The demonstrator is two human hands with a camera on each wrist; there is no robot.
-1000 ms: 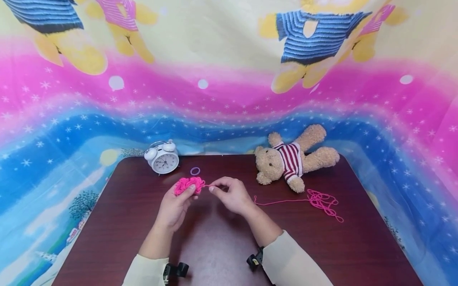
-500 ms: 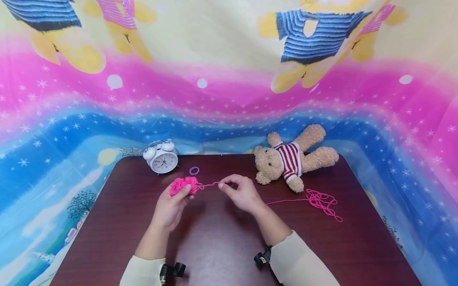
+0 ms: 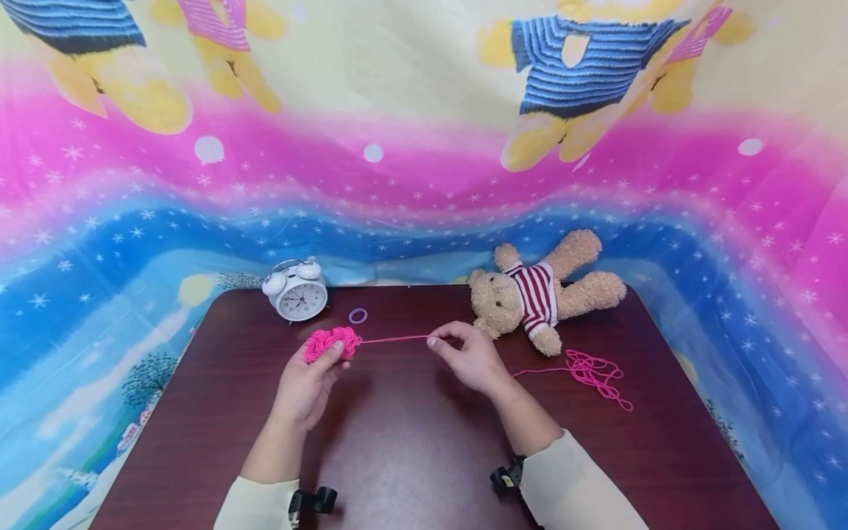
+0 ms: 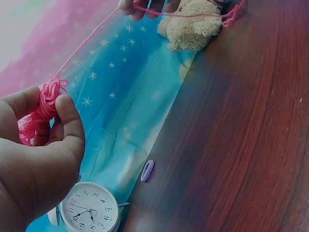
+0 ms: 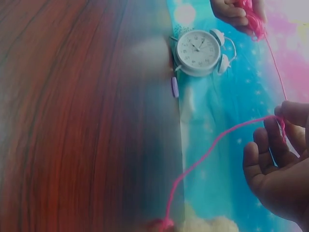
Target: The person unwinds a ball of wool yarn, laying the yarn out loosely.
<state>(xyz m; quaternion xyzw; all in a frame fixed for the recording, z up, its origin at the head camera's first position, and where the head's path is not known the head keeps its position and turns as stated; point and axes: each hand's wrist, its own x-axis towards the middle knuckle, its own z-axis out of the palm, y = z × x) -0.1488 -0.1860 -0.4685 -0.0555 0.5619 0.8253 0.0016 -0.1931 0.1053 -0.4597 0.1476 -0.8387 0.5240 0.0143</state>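
I saw the pink yarn bundle (image 3: 323, 339) held up over the table (image 3: 397, 449), gripped in the left hand (image 3: 306, 389). A taut strand (image 3: 394, 339) ran across to the right hand (image 3: 472, 361), which pinched it, well apart. Beyond lay a purple ring (image 3: 351, 319) near a white clock (image 3: 300, 300); rightward, loose yarn (image 3: 592, 374) lay by a teddy bear (image 3: 535, 294).

Numbers on an alarm clock (image 4: 89, 209)

At the lower left of the left wrist view, its white dial (image 4: 96, 204) bears dark numerals: 12 lies toward the left, and 2, 3, 4, 5, 6, 7 and 8 read clockwise around the ring. Left of centre in the head view, the figures look too small to read reliably; the right wrist view blurs them.
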